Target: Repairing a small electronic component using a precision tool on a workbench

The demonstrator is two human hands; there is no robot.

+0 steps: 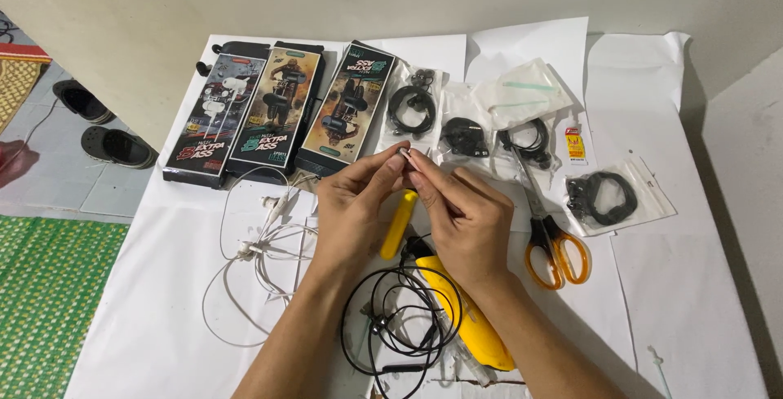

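Both my hands, left hand point(352, 203) and right hand point(461, 216), are pinching a tiny earbud piece point(407, 156) dead centre; black earphones point(400, 321) at 6 o'clock lie loose, scissors point(548, 240) at 3 untouched — early days, I reckon.

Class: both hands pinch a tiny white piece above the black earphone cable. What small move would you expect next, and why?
Probably lowering the small white piece toward the black earphones: the left hand and right hand pinch it at their fingertips, directly above that loose cable.

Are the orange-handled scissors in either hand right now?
No: the orange-handled scissors lie on the white paper beside the right hand, while both it and the left hand pinch a small white piece.
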